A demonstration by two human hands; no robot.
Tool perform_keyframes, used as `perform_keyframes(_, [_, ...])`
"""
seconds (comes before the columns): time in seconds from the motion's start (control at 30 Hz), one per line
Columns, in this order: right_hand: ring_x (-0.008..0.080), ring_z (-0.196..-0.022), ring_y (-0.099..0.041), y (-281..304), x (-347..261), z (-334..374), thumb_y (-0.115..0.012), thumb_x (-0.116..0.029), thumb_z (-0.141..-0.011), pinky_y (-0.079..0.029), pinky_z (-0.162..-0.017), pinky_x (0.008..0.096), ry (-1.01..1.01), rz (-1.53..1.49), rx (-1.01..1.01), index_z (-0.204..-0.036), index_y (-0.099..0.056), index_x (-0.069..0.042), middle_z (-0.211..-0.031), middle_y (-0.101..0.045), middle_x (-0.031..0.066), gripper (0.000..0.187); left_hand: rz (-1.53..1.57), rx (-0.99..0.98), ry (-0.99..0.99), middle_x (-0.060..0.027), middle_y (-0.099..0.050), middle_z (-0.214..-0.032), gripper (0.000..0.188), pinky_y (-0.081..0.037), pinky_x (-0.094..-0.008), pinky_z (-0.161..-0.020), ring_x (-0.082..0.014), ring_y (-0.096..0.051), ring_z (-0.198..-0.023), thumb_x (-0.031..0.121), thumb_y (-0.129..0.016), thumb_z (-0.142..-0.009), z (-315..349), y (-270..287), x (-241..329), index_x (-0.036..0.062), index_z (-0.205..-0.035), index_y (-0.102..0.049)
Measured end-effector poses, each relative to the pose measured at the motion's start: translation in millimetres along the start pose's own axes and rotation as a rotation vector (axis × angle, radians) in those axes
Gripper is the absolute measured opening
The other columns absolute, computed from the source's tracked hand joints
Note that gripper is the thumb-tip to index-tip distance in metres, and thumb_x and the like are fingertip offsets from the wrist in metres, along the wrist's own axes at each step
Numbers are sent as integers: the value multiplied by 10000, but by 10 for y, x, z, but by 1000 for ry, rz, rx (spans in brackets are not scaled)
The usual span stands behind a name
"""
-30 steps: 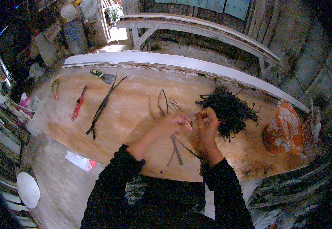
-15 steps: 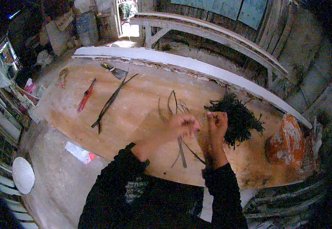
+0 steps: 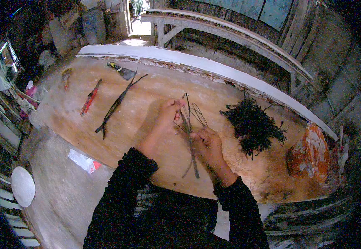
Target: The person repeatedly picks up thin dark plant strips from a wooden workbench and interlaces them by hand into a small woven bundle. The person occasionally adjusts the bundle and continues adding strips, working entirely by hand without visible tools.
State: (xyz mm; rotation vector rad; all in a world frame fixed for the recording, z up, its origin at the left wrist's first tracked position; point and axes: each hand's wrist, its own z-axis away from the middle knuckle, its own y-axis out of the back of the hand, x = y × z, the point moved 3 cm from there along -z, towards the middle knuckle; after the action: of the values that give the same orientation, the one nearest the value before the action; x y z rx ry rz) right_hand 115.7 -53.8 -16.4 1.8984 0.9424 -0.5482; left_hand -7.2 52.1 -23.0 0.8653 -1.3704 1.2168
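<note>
A brown wooden tabletop [image 3: 70, 106] spans the view, seen from above. Beyond it stands a long, weathered grey wooden bench [image 3: 217, 31], and a long white-painted board [image 3: 168, 56] runs along the table's far edge. At the table's right end sits a rounded orange object smeared with white [image 3: 309, 155]. To its left lies a bushy heap of black, frayed strips [image 3: 253, 126].

Two bare hands in black sleeves [image 3: 120, 186] are at the middle of the table. The left hand [image 3: 173, 110], farther from the body, has its fingers bent together beside the upper part of some thin, dark, flexible strips [image 3: 195, 162]. The right hand [image 3: 207, 143], nearer the body, is curled, its fingertips at the middle of the strips. Whether either hand grips one is too small to tell. The strips lie between the hands, their lower ends on the wood.

Left of the hands are a long, dark forked strip [image 3: 116, 106], a slim red-and-black tool [image 3: 90, 100] and, near the board, a flat-bladed scraper with a black-and-yellow handle [image 3: 122, 71].
</note>
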Motion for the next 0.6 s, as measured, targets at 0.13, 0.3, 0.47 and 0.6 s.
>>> perform_keyframes(0.13, [297,-539,-461,13,-84,34,-547,-182,-732,-352,-495,366,20,16,-12,-665,-548,-17,-579,-458,129,178,201,-17,29,39,-432,-542,124,-285,-181,-357,-38,-344,-393,156,-515,-788,-103,9,-160,42,-750,-546])
perform_keyframes(0.3, [270,-532,-444,17,-57,27,-539,-137,-726,-342,-490,354,-1,-43,33,-637,-538,-10,-567,-443,119,155,57,-67,-35,38,-449,-555,145,-280,-179,-353,-35,-354,-394,189,-533,-779,-209,57,-213,46,-760,-552])
perform_keyframes(0.47, [214,-539,-451,178,-46,-16,-528,-120,-734,-349,-501,316,-94,70,171,-623,-551,-14,-578,-472,109,155,-189,-162,-67,20,-518,-630,164,-316,-178,-397,-38,-412,-466,209,-544,-772,-237,87,-93,74,-855,-583])
perform_keyframes(0.6, [229,-586,-487,297,396,-66,-545,-143,-727,-377,-544,314,-65,352,275,-695,-590,-45,-625,-512,107,113,-399,-174,-405,-18,-551,-695,153,-391,-247,-491,-114,-480,-562,143,-546,-750,-357,105,-230,106,-886,-606])
